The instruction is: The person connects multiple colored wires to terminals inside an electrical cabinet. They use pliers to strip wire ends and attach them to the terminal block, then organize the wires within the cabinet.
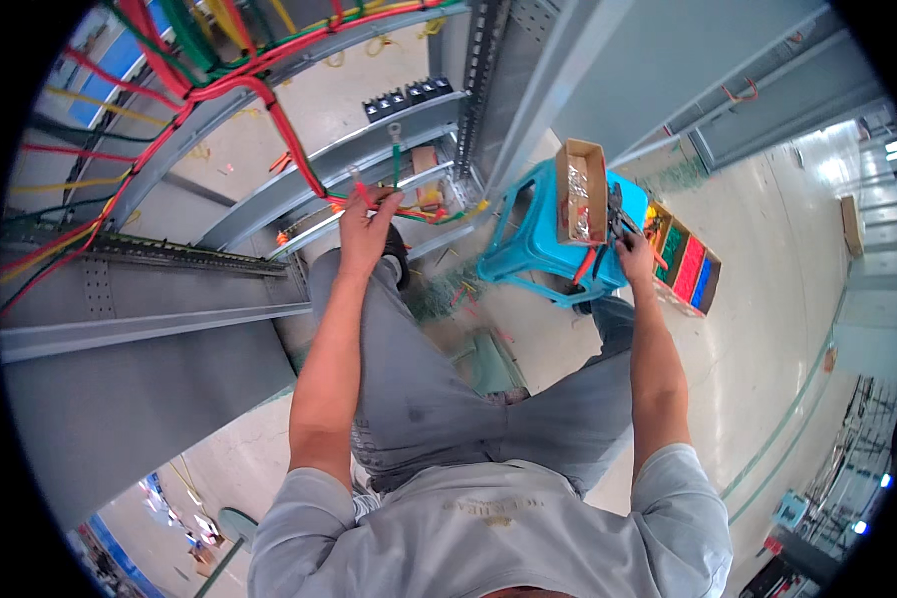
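My left hand (365, 231) is closed in a pinch on a red wire (362, 189) that has a metal lug at its tip. Beside it a green wire (396, 164) stands up, also ending in a ring lug. Yellow and green wire ends fan out to the right of those fingers. My right hand (635, 255) is over the stool's right edge, its fingers curled on hand pliers (618, 214) with dark jaws. Orange-red tool handles show near that hand; which tool each belongs to is hard to tell. A cardboard box (581, 189) of small metal lugs lies left of the pliers.
The box and tools rest on a blue plastic stool (513, 244). Right of it stands a divided box of coloured sleeves (688, 264). A grey metal cabinet frame (159, 314) with a thick wire bundle (284, 125) encloses the left and front. Wire scraps litter the floor.
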